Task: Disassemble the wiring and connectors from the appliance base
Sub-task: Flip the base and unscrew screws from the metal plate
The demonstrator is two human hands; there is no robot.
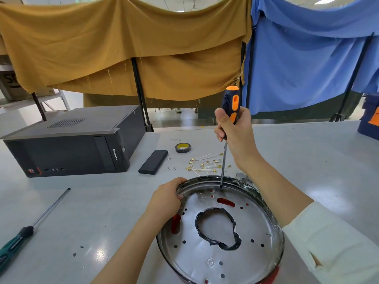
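A round shiny metal appliance base (205, 253) lies on the table in front of me, with a taped central opening and several small holes. My left hand (166, 198) grips its upper-left rim. My right hand (233, 130) holds an orange-and-black screwdriver (231, 103) upright, its tip touching the base near the far rim. Behind the base lies a pile of white wires with brass connectors (205, 165).
A black computer case (69, 144) lies at the left. A black flat box (153, 162), a tape roll (182, 147) and small screws (171, 168) lie beyond the base. A green-handled screwdriver (30, 230) lies at the left front. Mustard and blue cloths hang behind the table.
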